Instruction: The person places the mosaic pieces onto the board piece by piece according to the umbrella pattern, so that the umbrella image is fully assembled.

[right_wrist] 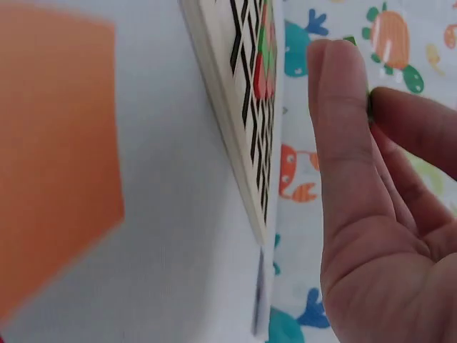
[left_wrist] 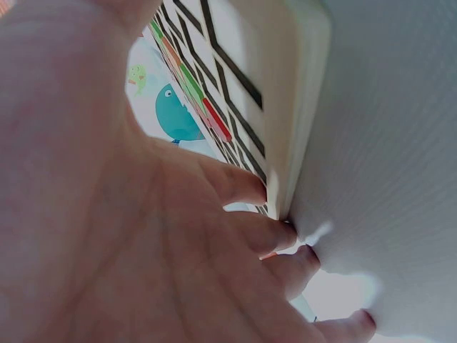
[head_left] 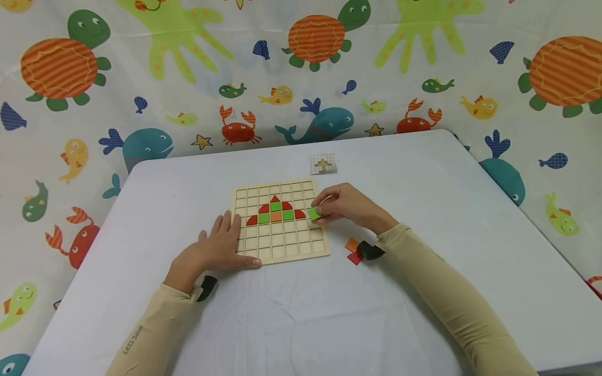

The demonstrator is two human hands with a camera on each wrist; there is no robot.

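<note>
A wooden grid board [head_left: 301, 245] lies on the table. Red curved pieces, a red triangle [head_left: 275, 199], green squares and an orange square [head_left: 276, 216] form a stepped shape in its cells. My right hand [head_left: 347, 205] pinches a green square tile [head_left: 313, 213] between thumb and fingers, over the board's right edge. In the right wrist view, the fingers [right_wrist: 344, 107] mostly hide that tile. At the lower left of the board, my left hand [head_left: 215, 250] rests with fingers extended along the left side and thumb at the front edge. Its fingertips [left_wrist: 285, 234] touch the board's edge in the left wrist view.
Behind the board lies a small card [head_left: 323, 164] picturing a similar coloured pattern on a grid. Loose orange [head_left: 351, 245] and red [head_left: 355, 258] tiles lie beside the right wrist's black camera [head_left: 370, 251]. A sea-animal curtain [head_left: 263, 120] hangs behind the white table [head_left: 423, 172].
</note>
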